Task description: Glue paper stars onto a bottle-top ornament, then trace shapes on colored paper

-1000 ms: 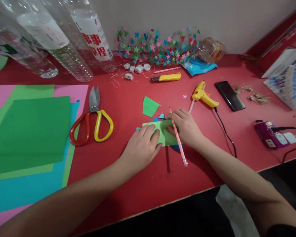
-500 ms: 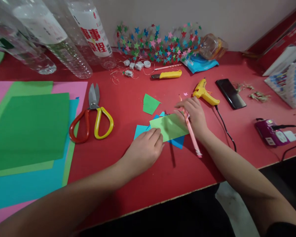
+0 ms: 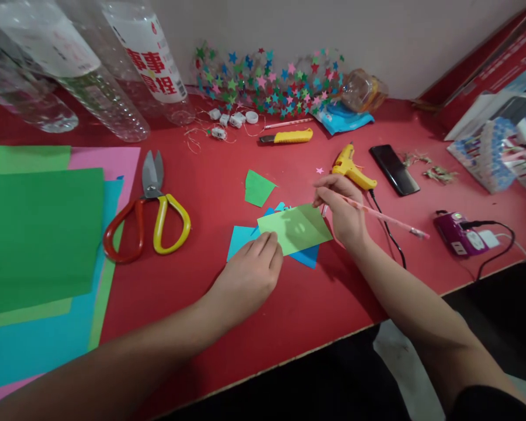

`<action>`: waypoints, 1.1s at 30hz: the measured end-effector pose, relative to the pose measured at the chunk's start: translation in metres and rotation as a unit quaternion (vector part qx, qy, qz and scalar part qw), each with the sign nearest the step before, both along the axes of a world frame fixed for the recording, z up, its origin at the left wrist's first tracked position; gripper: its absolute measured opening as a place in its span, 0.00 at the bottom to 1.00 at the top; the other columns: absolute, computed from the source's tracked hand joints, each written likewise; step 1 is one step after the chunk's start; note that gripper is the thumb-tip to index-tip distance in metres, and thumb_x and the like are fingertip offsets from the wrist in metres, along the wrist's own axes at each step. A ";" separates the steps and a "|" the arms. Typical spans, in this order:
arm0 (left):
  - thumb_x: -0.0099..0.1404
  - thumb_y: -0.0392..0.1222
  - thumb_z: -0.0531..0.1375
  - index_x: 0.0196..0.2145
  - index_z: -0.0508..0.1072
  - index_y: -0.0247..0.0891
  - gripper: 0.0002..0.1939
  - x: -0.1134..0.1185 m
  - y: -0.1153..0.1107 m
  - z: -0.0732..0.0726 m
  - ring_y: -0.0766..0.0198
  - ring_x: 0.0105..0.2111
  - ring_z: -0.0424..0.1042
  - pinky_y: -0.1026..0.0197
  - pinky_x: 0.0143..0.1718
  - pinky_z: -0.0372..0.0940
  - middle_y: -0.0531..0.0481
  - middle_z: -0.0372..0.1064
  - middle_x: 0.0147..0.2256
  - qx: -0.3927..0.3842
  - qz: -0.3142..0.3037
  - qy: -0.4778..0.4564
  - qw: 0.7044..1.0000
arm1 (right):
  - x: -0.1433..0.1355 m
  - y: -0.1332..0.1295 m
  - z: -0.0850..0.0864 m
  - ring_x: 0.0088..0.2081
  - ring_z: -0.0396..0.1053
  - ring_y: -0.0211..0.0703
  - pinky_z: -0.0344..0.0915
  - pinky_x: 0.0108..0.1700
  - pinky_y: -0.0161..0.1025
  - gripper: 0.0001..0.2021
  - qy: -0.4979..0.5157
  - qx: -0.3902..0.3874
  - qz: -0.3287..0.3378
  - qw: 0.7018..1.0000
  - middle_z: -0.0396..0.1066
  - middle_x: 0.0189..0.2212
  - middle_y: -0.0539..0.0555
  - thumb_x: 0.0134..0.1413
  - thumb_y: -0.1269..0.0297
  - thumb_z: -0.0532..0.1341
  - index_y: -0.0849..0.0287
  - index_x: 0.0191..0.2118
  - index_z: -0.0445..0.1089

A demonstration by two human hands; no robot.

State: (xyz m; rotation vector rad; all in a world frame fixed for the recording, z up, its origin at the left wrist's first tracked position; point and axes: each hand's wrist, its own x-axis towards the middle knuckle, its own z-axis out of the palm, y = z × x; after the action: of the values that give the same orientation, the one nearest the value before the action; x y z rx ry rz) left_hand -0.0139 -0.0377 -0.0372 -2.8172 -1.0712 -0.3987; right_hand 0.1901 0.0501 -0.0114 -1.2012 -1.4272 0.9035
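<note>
1 pencil (image 3: 381, 216) swung rt, 2 hands (image 3: 251, 273) (image 3: 347, 215)

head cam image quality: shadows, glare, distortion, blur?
Head view: soft shadow across the light-green paper, near the right hand; head view: glints on the clear plastic bottles, pale sheen on the smartphone; head view: bottles slant at upper left, probably wide-angle distortion; head view: small print on the bottle labels too soft to read.
</note>
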 end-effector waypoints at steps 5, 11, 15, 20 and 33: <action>0.66 0.28 0.50 0.48 0.71 0.19 0.16 0.002 0.001 0.003 0.44 0.50 0.71 0.48 0.47 0.70 0.27 0.70 0.49 0.009 -0.001 0.025 1.000 | -0.021 -0.012 -0.008 0.22 0.62 0.33 0.60 0.26 0.33 0.04 0.000 -0.104 0.157 0.982 0.65 0.21 0.44 0.49 0.65 0.60 0.57 0.34 0.66; 0.66 0.27 0.48 0.49 0.70 0.17 0.18 0.002 0.001 0.003 0.44 0.51 0.70 0.47 0.47 0.70 0.25 0.69 0.49 0.008 -0.001 0.020 1.000 | -0.027 -0.011 -0.012 0.30 0.66 0.35 0.62 0.32 0.34 0.07 0.006 -0.133 0.188 0.973 0.69 0.27 0.48 0.51 0.61 0.63 0.59 0.32 0.68; 0.66 0.27 0.49 0.47 0.71 0.19 0.16 0.001 0.001 0.003 0.45 0.49 0.72 0.48 0.46 0.70 0.26 0.71 0.48 0.027 -0.004 0.000 1.000 | -0.028 -0.012 -0.011 0.26 0.64 0.33 0.61 0.30 0.33 0.07 0.034 -0.094 0.108 0.989 0.66 0.24 0.46 0.51 0.61 0.62 0.58 0.31 0.66; 0.65 0.28 0.50 0.46 0.71 0.20 0.16 0.002 0.003 0.006 0.46 0.47 0.72 0.50 0.45 0.71 0.29 0.72 0.46 0.013 -0.007 0.020 1.000 | -0.031 -0.014 -0.016 0.23 0.61 0.32 0.58 0.26 0.32 0.06 -0.007 -0.130 0.206 0.970 0.64 0.23 0.45 0.49 0.64 0.62 0.59 0.31 0.66; 0.62 0.26 0.52 0.46 0.74 0.24 0.17 0.004 -0.005 0.019 0.48 0.41 0.75 0.53 0.33 0.74 0.28 0.73 0.45 0.026 0.064 0.037 0.997 | -0.035 -0.013 -0.023 0.23 0.56 0.31 0.53 0.25 0.31 0.06 -0.105 -0.039 0.203 0.973 0.60 0.20 0.45 0.49 0.66 0.58 0.59 0.26 0.62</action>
State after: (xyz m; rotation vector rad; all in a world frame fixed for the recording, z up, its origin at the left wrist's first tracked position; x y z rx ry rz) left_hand -0.0097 -0.0428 -0.0185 -2.6788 -1.1989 -0.3034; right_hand 0.1553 0.0371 -0.0347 -1.1041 -1.8669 1.1451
